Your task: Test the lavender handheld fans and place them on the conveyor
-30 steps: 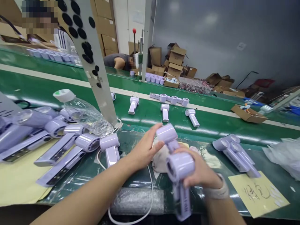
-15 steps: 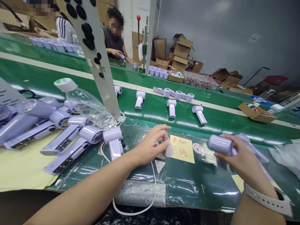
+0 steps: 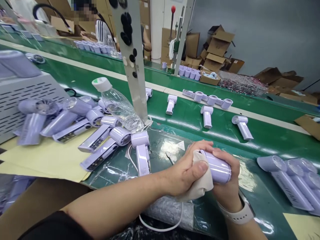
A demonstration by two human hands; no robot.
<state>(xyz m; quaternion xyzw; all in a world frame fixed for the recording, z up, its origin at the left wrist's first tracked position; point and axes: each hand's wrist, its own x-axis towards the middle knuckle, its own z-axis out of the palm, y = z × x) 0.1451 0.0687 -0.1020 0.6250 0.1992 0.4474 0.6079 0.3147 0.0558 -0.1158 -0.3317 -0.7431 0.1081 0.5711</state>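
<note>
My right hand (image 3: 231,190) is wrapped round a lilac handheld fan (image 3: 220,169), its rounded head turned up toward me. In my left hand (image 3: 183,171) is a bunched off-white cloth (image 3: 204,183), pressed against the near end of that fan head. The fan's handle is hidden behind my hands. Beside my left forearm, a lilac fan (image 3: 142,158) lies on the green bench top. Several more fans (image 3: 291,188) rest side by side at the right, near my watch wrist.
Piled fans (image 3: 100,133) lie on yellow paper (image 3: 57,156) at the left, near a clear bottle (image 3: 120,106) and a metal post (image 3: 136,76). Beyond the bench runs a green conveyor (image 3: 185,118) carrying spaced fans. A white cable (image 3: 165,230) loops at the front edge. One person sits across.
My right hand has brought the fan leftward to my left hand, and the cloth now touches it. The camera view has turned left. The yellow note under my hands is out of sight.
</note>
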